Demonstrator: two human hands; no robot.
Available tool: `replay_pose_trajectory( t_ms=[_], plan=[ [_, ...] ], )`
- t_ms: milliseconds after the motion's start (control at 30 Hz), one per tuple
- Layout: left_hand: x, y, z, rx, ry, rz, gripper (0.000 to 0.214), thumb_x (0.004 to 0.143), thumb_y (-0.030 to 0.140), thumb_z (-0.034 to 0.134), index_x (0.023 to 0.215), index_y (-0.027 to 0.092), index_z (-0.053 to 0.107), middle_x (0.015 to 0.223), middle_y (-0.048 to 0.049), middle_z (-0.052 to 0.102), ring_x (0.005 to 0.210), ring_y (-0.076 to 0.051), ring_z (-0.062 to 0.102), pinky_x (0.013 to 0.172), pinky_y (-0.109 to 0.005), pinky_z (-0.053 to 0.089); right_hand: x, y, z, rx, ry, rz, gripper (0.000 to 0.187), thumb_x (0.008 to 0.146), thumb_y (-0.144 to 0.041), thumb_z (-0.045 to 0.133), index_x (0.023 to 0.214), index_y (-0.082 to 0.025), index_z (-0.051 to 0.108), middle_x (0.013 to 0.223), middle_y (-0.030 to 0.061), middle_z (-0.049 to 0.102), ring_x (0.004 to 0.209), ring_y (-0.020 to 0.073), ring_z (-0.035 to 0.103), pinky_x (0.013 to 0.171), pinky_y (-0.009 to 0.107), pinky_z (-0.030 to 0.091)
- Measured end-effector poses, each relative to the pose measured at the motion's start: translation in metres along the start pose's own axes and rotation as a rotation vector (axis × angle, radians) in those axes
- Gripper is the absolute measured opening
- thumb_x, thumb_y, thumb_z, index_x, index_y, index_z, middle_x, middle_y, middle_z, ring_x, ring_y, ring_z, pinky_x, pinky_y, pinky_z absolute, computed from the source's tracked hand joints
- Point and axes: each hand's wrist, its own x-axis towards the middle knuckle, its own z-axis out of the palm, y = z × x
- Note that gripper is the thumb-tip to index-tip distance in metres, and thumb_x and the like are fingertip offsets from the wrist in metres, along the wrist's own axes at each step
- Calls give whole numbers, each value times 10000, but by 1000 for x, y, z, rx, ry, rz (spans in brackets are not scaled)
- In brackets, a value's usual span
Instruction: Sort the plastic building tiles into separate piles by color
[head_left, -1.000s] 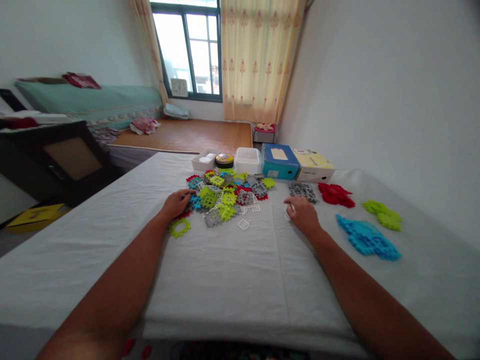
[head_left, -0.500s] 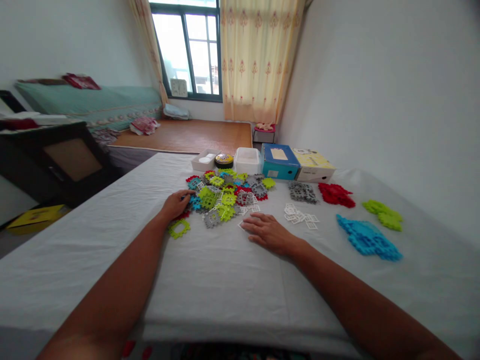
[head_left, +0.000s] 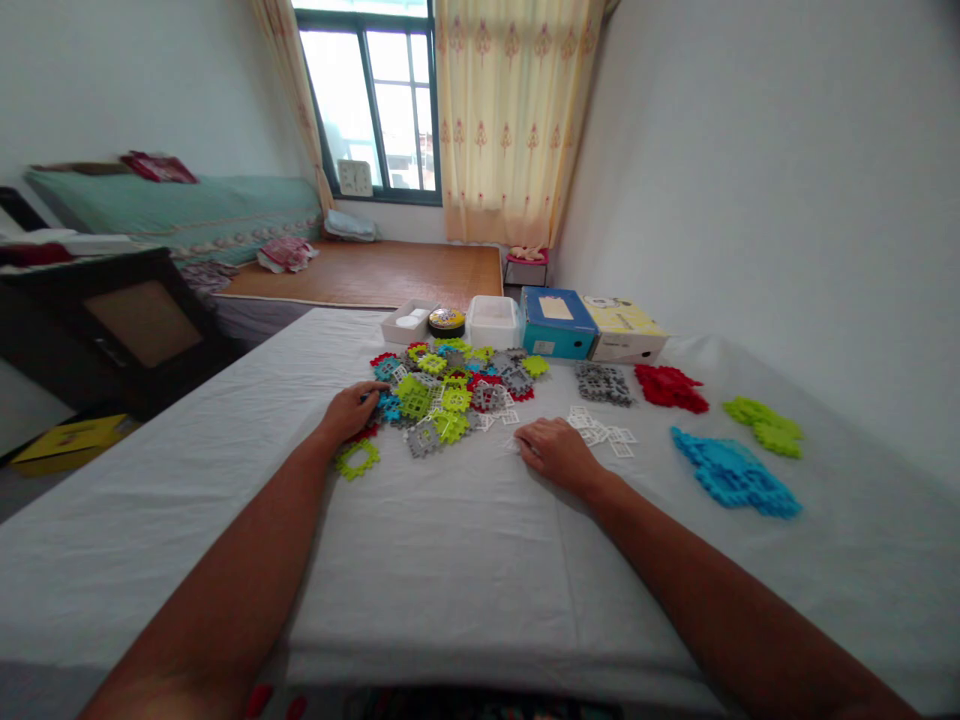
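Note:
A mixed pile of red, blue, green, grey and white notched tiles (head_left: 450, 385) lies on the white-clothed table (head_left: 465, 570). My left hand (head_left: 351, 411) rests at the pile's left edge, its fingers curled on a blue tile (head_left: 388, 405). A loose green tile (head_left: 358, 458) lies just in front of it. My right hand (head_left: 553, 450) is closed, knuckles up, between the pile and a small heap of white tiles (head_left: 604, 432). A bit of white shows at its fingertips.
Sorted heaps lie to the right: grey (head_left: 604, 383), red (head_left: 670, 387), green (head_left: 765, 425), blue (head_left: 731, 475). At the table's far edge stand a white tray (head_left: 407, 323), a round tin (head_left: 447, 321), a clear tub (head_left: 495, 322), a blue box (head_left: 559, 323) and a yellow-topped box (head_left: 626, 330).
My right hand went from the white heap to a lone white tile near the pile, lay flat over it, then closed and moved right. That tile's spot is now bare. The left hand stayed put.

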Motion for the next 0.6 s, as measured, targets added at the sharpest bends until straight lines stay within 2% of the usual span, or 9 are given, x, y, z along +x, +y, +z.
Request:
replay_pose_trajectory(
  t_ms=[167,233,367,500,600],
  plan=[
    [0,2,-1,-7,-7,8,435,836,348,414,1122,244,725,1154,-16,722,1091,-207,639,999,-310,464,-11,54,-7,80,189,331,260,881,-247,491,1018,-205,708,926,56,737,806,178,645,753,279,454],
    [0,1,-1,-14,-11,7,430,834,347,425,1127,248,723,1144,-13,726,1087,-207,640,1002,-312,461,-18,77,-9,86,200,417,261,848,-252,501,959,-218,734,878,39,740,758,173,643,732,277,466],
    [1,0,0,7,-14,10,440,841,346,414,1138,231,717,1174,-28,715,1105,-216,634,1005,-318,458,-26,104,-7,51,197,425,304,816,-195,485,935,-217,764,980,54,740,912,194,635,863,314,465],
    [1,-2,1,9,-12,20,442,841,342,406,1130,226,719,1184,-35,710,1120,-220,628,1001,-320,461,-26,103,0,52,172,342,416,767,-61,449,987,-223,763,1059,41,732,1009,203,598,921,338,439],
    [1,-3,1,4,-14,30,446,843,344,398,1124,220,721,1193,-42,704,1119,-219,628,997,-317,462,-26,98,1,32,139,345,413,729,-12,452,876,-231,770,999,38,737,983,213,589,888,340,442]
  ],
)
